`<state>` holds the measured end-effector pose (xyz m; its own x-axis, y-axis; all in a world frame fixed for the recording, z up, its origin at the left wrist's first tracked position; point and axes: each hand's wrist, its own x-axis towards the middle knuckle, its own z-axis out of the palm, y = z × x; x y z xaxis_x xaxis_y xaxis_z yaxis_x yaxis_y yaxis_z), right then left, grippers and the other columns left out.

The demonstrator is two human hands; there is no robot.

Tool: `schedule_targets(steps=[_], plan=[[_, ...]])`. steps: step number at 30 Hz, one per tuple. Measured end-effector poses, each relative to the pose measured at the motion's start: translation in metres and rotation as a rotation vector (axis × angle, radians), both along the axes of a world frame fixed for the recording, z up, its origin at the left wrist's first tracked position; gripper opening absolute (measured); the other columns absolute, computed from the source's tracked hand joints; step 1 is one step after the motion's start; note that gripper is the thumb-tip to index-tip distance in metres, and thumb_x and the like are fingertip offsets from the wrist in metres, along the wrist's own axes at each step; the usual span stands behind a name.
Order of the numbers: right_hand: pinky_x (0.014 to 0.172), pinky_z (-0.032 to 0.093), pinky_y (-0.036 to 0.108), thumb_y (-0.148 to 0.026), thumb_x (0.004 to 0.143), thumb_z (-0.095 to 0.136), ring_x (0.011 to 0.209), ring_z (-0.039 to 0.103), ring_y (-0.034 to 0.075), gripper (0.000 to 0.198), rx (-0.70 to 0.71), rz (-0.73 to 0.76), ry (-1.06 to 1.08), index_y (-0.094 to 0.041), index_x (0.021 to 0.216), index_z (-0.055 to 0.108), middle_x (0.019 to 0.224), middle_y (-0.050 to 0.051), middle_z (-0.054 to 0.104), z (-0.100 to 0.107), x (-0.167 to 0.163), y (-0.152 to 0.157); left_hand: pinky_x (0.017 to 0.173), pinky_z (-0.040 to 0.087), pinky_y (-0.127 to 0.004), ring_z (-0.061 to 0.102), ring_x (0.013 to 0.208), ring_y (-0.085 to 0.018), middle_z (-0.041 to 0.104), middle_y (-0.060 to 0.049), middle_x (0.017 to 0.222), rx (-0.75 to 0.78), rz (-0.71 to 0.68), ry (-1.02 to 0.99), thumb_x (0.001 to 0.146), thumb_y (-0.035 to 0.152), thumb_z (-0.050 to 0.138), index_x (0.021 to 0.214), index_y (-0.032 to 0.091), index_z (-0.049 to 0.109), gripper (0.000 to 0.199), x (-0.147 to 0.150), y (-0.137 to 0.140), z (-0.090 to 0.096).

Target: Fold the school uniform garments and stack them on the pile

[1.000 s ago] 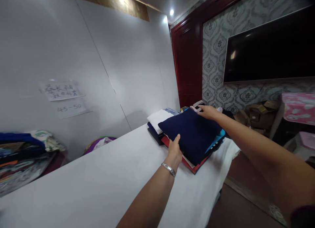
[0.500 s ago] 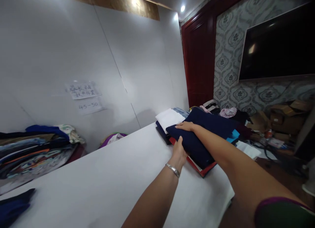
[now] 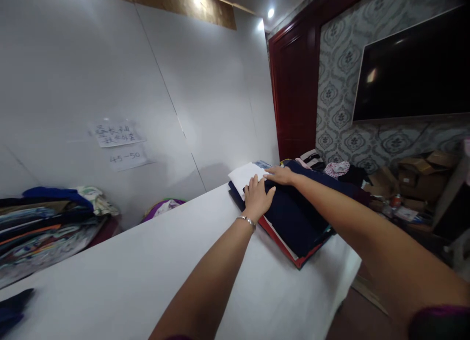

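A stack of folded clothes lies on the white table [image 3: 176,261], with a navy folded garment [image 3: 293,217] on top. Red and white layers show beneath it along the near edge. My left hand [image 3: 258,195] rests with spread fingers at the garment's left end, its fingertips reaching a white folded cloth [image 3: 240,176]. Farther right, my right hand [image 3: 281,175] lies flat on the far side of the navy garment, fingers stretched toward the white cloth. Both hands look open and hold nothing.
Another pile of folded clothes [image 3: 47,227] stands beyond the table at the left. A dark blue garment [image 3: 14,306] lies at the table's near left corner. Cardboard boxes [image 3: 422,176] and loose items crowd the right side. A white partition [image 3: 147,85] rises behind the table.
My left hand has moved from the stack's side edge up onto its top, fingers now spread. The navy garment lies flatter over the stack. My right hand has shifted slightly.
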<state>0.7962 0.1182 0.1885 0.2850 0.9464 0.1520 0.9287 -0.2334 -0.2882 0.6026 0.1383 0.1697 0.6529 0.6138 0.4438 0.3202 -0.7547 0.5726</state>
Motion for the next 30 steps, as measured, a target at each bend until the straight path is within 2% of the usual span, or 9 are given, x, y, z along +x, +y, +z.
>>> schedule_targets(steps=[2, 4, 10, 14, 18, 20, 24, 27, 30], plan=[[0.113, 0.013, 0.059, -0.072, 0.086, 0.032, 0.143, 0.021, 0.035, 0.069, -0.022, -0.107, -0.053, -0.033, 0.142, 0.043, 0.152, 0.001, 0.037, -0.003, 0.028, -0.009, 0.115, 0.014, -0.054, 0.025, 0.142, -0.034, 0.039, -0.014, 0.149, 0.003, 0.035, 0.297, 0.087, 0.053, 0.048, 0.130, 0.017, 0.052, 0.056, 0.012, 0.007, -0.003], [0.114, 0.015, 0.056, -0.073, 0.084, 0.033, 0.142, 0.024, 0.035, 0.071, -0.100, -0.188, -0.014, -0.033, 0.142, 0.043, 0.152, 0.001, 0.037, -0.018, 0.054, -0.020, 0.113, 0.022, -0.052, 0.034, 0.138, -0.032, 0.043, -0.014, 0.147, -0.064, 0.011, 0.439, 0.088, 0.059, 0.037, 0.134, 0.017, 0.049, 0.064, 0.018, 0.013, -0.010], [0.113, 0.026, 0.045, -0.074, 0.086, 0.024, 0.139, 0.033, 0.032, 0.079, -0.173, -0.264, 0.062, -0.024, 0.145, 0.041, 0.152, 0.008, 0.035, -0.071, 0.082, -0.032, 0.111, 0.031, -0.041, 0.042, 0.134, -0.029, 0.047, -0.011, 0.145, -0.220, -0.031, 0.432, 0.085, 0.064, 0.033, 0.138, 0.017, 0.048, 0.072, 0.015, 0.024, -0.027], [0.111, 0.028, 0.047, -0.072, 0.088, 0.025, 0.138, 0.035, 0.031, 0.076, -0.156, -0.315, 0.056, -0.024, 0.145, 0.040, 0.154, 0.009, 0.032, -0.068, 0.071, -0.037, 0.113, 0.028, -0.041, 0.040, 0.135, -0.027, 0.045, -0.011, 0.146, -0.230, -0.025, 0.396, 0.087, 0.063, 0.032, 0.139, 0.016, 0.046, 0.071, 0.016, 0.018, -0.026], [0.110, 0.022, 0.059, -0.059, 0.093, 0.026, 0.139, 0.031, 0.035, 0.061, -0.085, -0.373, -0.025, -0.025, 0.139, 0.048, 0.151, 0.007, 0.039, -0.052, 0.051, -0.055, 0.117, 0.017, -0.044, 0.021, 0.144, -0.027, 0.029, -0.012, 0.155, -0.196, 0.033, 0.274, 0.089, 0.060, 0.034, 0.141, 0.014, 0.043, 0.070, 0.002, 0.004, -0.032], [0.110, 0.022, 0.058, -0.049, 0.096, 0.024, 0.139, 0.032, 0.035, 0.056, -0.012, -0.383, -0.074, -0.023, 0.135, 0.054, 0.146, 0.007, 0.045, -0.041, 0.042, -0.065, 0.118, 0.016, -0.041, 0.018, 0.145, -0.025, 0.026, -0.013, 0.156, -0.173, 0.036, 0.170, 0.090, 0.056, 0.036, 0.140, 0.013, 0.044, 0.066, -0.023, -0.003, -0.043], [0.105, 0.040, 0.043, -0.039, 0.091, 0.037, 0.121, 0.055, 0.031, 0.047, 0.269, -0.314, -0.040, -0.016, 0.122, 0.065, 0.131, 0.011, 0.061, -0.016, 0.013, -0.082, 0.116, 0.025, -0.038, 0.026, 0.143, -0.024, 0.032, -0.011, 0.154, -0.217, 0.006, 0.107, 0.088, 0.048, 0.046, 0.130, 0.016, 0.055, 0.053, -0.111, -0.018, -0.081], [0.102, 0.045, 0.038, -0.041, 0.085, 0.047, 0.112, 0.062, 0.027, 0.042, 0.481, -0.043, 0.101, -0.017, 0.110, 0.071, 0.118, 0.009, 0.068, -0.009, -0.040, -0.108, 0.110, 0.035, -0.038, 0.039, 0.136, -0.025, 0.043, -0.009, 0.147, -0.340, 0.146, 0.118, 0.085, 0.040, 0.052, 0.117, 0.020, 0.064, 0.040, -0.192, -0.031, -0.111], [0.101, 0.048, 0.039, -0.047, 0.086, 0.050, 0.111, 0.063, 0.025, 0.039, 0.538, 0.282, 0.249, -0.024, 0.109, 0.071, 0.115, 0.005, 0.070, -0.033, -0.114, -0.148, 0.101, 0.043, -0.036, 0.056, 0.118, -0.024, 0.061, -0.008, 0.129, -0.466, 0.269, 0.040, 0.084, 0.038, 0.052, 0.108, 0.020, 0.068, 0.034, -0.269, -0.051, -0.132]])
